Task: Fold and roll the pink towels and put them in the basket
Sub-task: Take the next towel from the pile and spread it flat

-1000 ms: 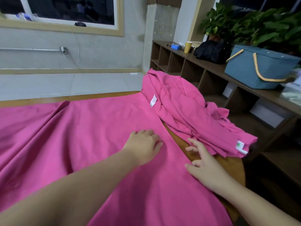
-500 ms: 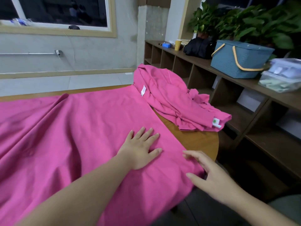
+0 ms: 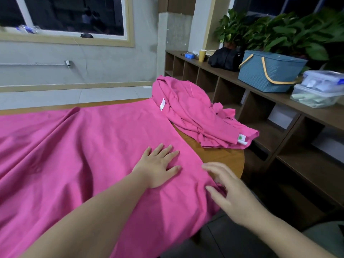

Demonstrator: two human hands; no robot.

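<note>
A large pink towel (image 3: 78,151) lies spread over the wooden table (image 3: 221,155) and hangs off its near edge. My left hand (image 3: 158,165) lies flat on it, fingers spread, near its right edge. My right hand (image 3: 230,192) hovers at the towel's right corner with fingers loosely extended, the fingertips touching the cloth edge. A heap of more pink towels (image 3: 197,116) with white labels sits crumpled at the table's far right end. The blue basket (image 3: 268,71) with yellow handles stands on the shelf unit to the right.
A dark wooden shelf unit (image 3: 279,108) runs along the right wall, carrying clear plastic boxes (image 3: 318,90), a black bag (image 3: 225,58), a yellow cup (image 3: 202,55) and potted plants (image 3: 279,32). The table's rounded end lies close to the shelves.
The view has swung right and down. My left hand spread flat on the towel. My right hand slid from the heap toward the towel's near right corner.
</note>
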